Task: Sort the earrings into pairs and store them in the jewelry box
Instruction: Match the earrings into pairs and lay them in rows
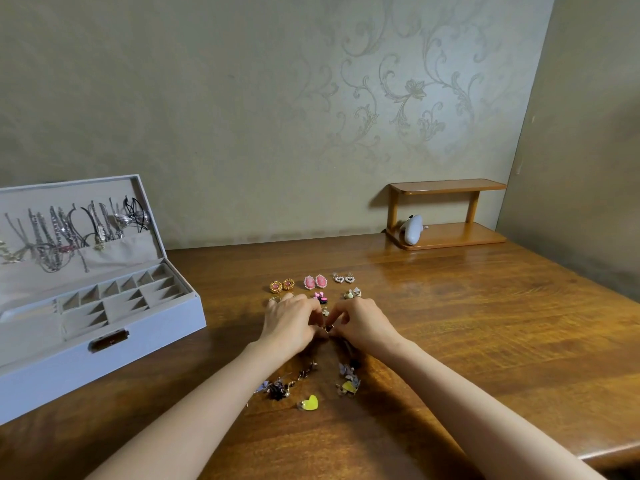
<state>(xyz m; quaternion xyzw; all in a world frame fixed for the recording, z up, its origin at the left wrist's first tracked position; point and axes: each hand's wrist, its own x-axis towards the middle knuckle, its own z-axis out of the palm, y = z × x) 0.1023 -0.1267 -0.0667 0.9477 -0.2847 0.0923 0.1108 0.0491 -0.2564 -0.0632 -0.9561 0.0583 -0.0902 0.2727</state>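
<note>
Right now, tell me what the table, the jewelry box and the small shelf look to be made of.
Table: wood, glossy varnish; grain and reflections show.
Jewelry box: pale blue-grey covering, matte, perhaps faux leather; beige cloth-like lining, metal-looking clasp.
Small shelf: lighter orange wood, smooth sheen.

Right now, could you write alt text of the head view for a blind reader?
The left hand and right hand pinch a small gold earring over a wooden table. Paired earrings lie beyond; an open jewelry box stands left.
</note>
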